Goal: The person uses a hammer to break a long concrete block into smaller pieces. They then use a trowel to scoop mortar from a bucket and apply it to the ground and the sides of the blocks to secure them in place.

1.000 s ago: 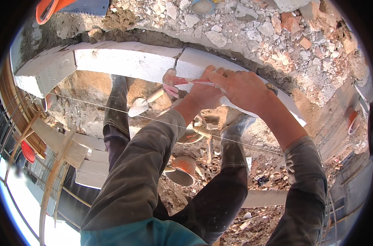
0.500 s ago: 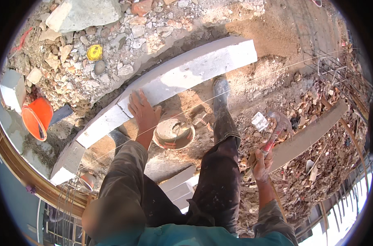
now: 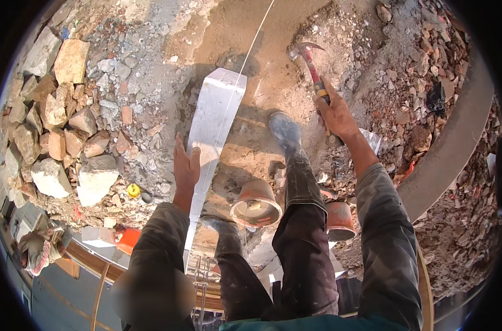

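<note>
My left hand (image 3: 187,165) rests at the left side of the long white block (image 3: 218,99), fingers extended and thumb apart, holding nothing. My right hand (image 3: 335,115) grips a hammer (image 3: 311,66) with a red and yellow handle; its metal head is up and forward, over sandy ground to the right of the block. A thin taut string (image 3: 257,30) runs lengthwise over the block. My booted feet (image 3: 285,133) stand to the block's right.
Piled rocks (image 3: 68,110) and rubble lie left, with an orange container (image 3: 128,243). Two mortar-stained buckets (image 3: 256,201) (image 3: 339,220) sit by my legs. A concrete strip (image 3: 449,160) curves along the right. Another person (image 3: 38,248) is at the lower left.
The view has swung round to run along the block. Both hands were together on the hammer over it; my left now rests alone on the block, while my right has carried the hammer rightward, then forward.
</note>
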`<state>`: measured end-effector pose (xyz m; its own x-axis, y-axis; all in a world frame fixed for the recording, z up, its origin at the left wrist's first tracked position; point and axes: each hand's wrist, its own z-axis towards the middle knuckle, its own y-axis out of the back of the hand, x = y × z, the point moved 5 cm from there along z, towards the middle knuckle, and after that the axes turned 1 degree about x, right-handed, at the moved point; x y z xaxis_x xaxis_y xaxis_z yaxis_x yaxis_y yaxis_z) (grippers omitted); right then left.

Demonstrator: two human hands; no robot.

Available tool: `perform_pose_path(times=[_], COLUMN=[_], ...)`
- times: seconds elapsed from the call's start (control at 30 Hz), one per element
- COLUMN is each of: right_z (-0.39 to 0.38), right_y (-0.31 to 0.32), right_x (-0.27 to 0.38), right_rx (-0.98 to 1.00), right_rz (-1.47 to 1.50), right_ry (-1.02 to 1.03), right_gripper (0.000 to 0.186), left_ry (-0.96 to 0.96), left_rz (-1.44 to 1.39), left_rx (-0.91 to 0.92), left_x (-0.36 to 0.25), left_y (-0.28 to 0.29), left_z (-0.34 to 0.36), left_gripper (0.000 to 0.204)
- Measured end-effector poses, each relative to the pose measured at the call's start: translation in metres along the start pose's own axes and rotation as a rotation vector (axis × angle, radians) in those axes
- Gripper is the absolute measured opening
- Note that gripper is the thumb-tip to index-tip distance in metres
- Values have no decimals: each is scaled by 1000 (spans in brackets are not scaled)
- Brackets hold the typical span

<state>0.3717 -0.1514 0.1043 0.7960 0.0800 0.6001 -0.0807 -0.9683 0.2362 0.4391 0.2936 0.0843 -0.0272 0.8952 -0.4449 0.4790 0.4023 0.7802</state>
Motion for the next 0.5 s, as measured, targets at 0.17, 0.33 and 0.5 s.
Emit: perform_pose_path(times=[0.17,0.33,0.5], right_z=[67,111,101], right_y=[6,-27,-103], right_x=[58,46,19], right_rx=[-33,-120,388], right_rz=[283,316,-239], right_ry=[110,205,102], right_gripper=[63,60,62], left_ry=[159,119,67], left_rz=[-11,45,182], left_rx=[-61,-103,-149], left_x=[3,26,26], left_y=[-4,-11,-9], left_z=[9,25,19], left_gripper=[45,37,36])
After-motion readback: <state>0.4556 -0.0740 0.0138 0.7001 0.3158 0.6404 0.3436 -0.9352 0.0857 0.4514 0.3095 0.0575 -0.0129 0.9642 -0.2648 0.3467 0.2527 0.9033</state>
